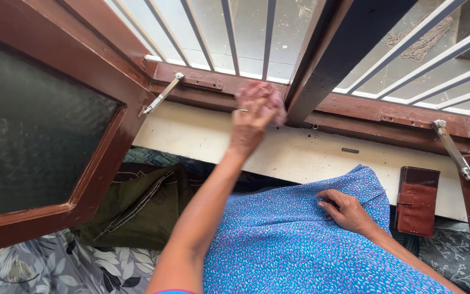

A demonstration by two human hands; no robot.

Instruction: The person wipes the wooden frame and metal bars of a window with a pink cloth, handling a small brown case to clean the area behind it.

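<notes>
The left hand (250,126) had its grip closed around a pink cloth (262,99), pressed against the brown window frame (202,80) just above the white sill (278,152). The right hand (344,209) lay loosely curled, holding nothing, on blue patterned fabric (284,245), a brown wallet (417,200) just beyond it.

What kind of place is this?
Probably a room at home, by an open window: a brown window frame with white bars, a flower-patterned bedsheet below, and a pink cloth wiping the sill.
</notes>
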